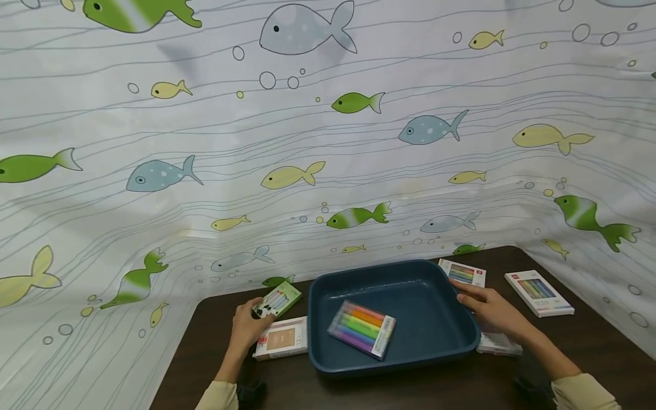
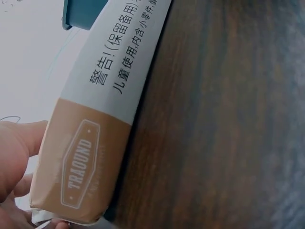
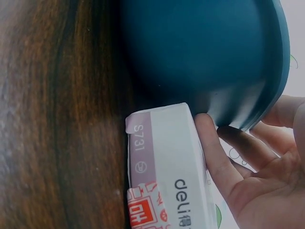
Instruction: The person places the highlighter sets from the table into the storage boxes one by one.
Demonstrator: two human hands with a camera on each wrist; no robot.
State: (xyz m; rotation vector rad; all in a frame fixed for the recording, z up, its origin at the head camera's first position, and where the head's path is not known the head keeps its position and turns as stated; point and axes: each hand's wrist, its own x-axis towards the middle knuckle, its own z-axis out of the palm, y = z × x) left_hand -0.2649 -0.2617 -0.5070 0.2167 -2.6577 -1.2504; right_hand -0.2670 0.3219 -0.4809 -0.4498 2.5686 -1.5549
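Observation:
My left hand grips a small green-and-white box at the left of the table, thumb on the near side, fingers on the far side. Just in front of it lies a white box with a brown panel; its brown end marked TRAOUND fills much of the left wrist view and hides the green box there. At the dark blue tray's right side, my right hand touches the outer wall with extended fingers. A clear pack of rainbow-coloured highlighters lies inside the tray.
A deli box stands against the tray beneath my right hand. Behind that hand lies a white box with a coloured window, and a similar white box sits farther right. A fish-patterned white sheet hangs behind the dark wooden table.

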